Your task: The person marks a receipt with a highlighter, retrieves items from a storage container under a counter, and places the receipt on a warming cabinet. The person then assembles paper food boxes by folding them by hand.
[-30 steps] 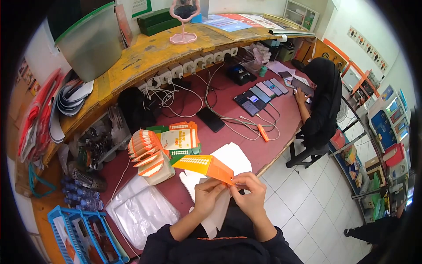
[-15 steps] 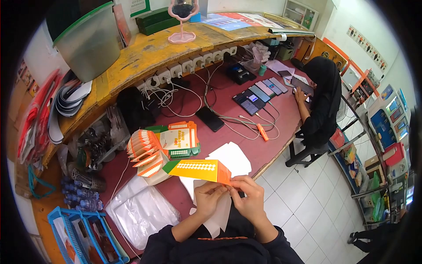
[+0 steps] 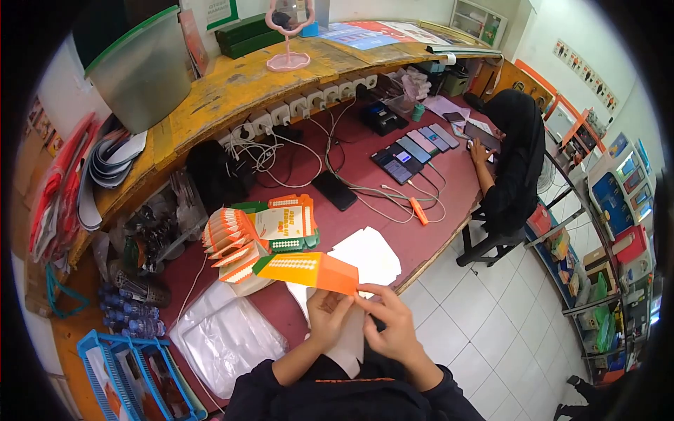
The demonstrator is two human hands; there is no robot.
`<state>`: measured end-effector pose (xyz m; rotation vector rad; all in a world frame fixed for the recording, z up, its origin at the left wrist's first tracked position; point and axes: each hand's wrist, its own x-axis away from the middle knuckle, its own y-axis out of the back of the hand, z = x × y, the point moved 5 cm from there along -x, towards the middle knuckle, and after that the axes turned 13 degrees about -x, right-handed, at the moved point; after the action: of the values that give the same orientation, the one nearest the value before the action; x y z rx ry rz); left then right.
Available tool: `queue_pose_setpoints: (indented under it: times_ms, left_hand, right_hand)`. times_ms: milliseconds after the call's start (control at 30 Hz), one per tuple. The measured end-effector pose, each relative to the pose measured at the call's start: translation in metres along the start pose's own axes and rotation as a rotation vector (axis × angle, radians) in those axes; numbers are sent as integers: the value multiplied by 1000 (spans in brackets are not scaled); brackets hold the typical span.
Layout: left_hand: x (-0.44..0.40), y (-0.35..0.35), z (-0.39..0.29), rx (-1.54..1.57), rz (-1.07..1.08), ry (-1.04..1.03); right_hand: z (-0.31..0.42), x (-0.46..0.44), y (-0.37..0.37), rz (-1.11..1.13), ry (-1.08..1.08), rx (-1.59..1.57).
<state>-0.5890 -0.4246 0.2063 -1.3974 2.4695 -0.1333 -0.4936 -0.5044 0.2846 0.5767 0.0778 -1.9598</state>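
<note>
A partly folded cardboard box [image 3: 337, 272], yellow and orange with a green end flap and a white diamond pattern, is held up in front of me. Its plain pale inner side [image 3: 345, 344] hangs down toward my lap. My left hand [image 3: 330, 321] is closed round the lower part of the box, thumb near the orange edge. At the orange panel's right corner, the fingertips of my right hand [image 3: 390, 319] press on the edge, while its thumb sits lower. White cardboard sheets [image 3: 368, 254] lie on the table behind the box.
Fanned orange cartons [image 3: 232, 238] and a flat printed carton [image 3: 284, 221] lie left of the box. Clear plastic bags [image 3: 228, 340] and a blue basket [image 3: 133, 379] are nearer. Phones [image 3: 411, 154] and cables lie farther back. A person [image 3: 516, 161] sits at the right.
The box has shifted slightly left and tilted, showing more of its orange panel. My right hand's thumb has come away from the edge and moved lower, with the fingertips still at the corner.
</note>
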Motion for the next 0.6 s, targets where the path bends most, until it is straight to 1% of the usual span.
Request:
queue_pose_setpoints:
  times_ms: [67, 100, 133, 200, 233, 267, 333, 367, 400, 467, 500, 533, 567, 600]
  left_hand:
    - [0, -5, -10, 211, -82, -42]
    - [0, 0, 11, 95, -156, -8]
    - [-2, -1, 8, 97, -149, -6]
    - [-9, 10, 4, 149, -350, 150]
    - [-13, 12, 0, 163, -400, 128]
    - [-16, 11, 0, 165, -400, 130]
    - [-19, 11, -1, 274, -437, 91]
    - [-17, 12, 6, 287, -419, 110]
    - [-16, 13, 8, 288, -416, 109]
    - [-12, 10, 15, 473, -367, 154]
    - [-7, 14, 24, 473, -371, 154]
    - [-5, 9, 20, 105, -113, -69]
    - [1, -3, 19, -266, 151, -287]
    - [-1, -6, 11, -266, 154, -288]
  right_hand:
    - [4, 0, -8, 138, -5, 139]
    - [0, 1, -13, 234, 146, 266]
    - [-6, 4, -16, 229, 144, 270]
    - [-16, 9, -14, 49, 39, 104]
    - [-16, 8, -8, 24, 53, 216]
    - [-18, 9, -6, 24, 51, 218]
    - [-36, 15, -13, 207, -198, 241]
    - [-41, 19, -15, 175, -292, 225]
    - [-53, 25, -14, 173, -290, 227]
    - [-78, 32, 1, -73, -194, 251]
    - [-68, 24, 11, -195, -237, 212]
    - [-67, 22, 18, -192, -238, 211]
    - [-72, 23, 26, -203, -329, 143]
    - [-76, 23, 32, -216, -420, 76]
